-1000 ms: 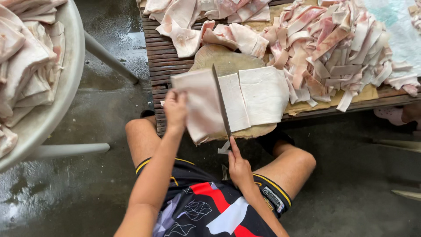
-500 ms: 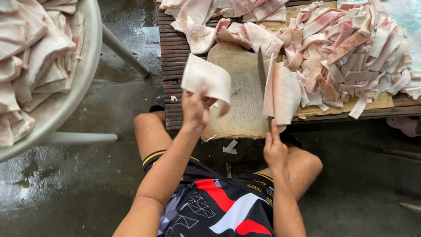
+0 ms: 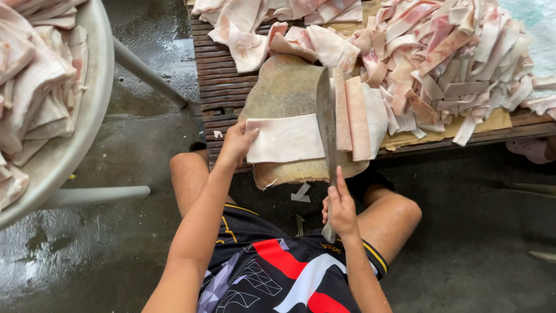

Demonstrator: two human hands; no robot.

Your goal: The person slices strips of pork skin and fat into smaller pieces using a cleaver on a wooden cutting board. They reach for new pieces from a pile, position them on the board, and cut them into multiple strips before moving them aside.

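Two hands: both were at work on one flat sheet of pale pork skin [image 3: 284, 138], which lay on a round wooden chopping block [image 3: 289, 87].
Left hand [image 3: 236, 142]: its grip was open, fingers flat on the left edge of the sheet to press it down.
Right hand [image 3: 340, 208]: its grip was closed around the handle of a big cleaver [image 3: 326, 116], index finger stretched along the back of the blade.
Cleaver: the blade stood on edge at the right end of the sheet, just beside two cut strips [image 3: 350, 116].
Surface [image 3: 217, 81]: dark wooden slats, carrying the block and a large pile of strips [image 3: 446, 64] to the right.
Basin [image 3: 87, 116]: a big pale bowl on the left, full of uncut pieces.
Risk: the skin looked greasy, so I judged the sheet might slide under the blade and give an uneven strip.
Risk for fingers: the left hand was well apart from the edge, but the bare knees sat near under the block.
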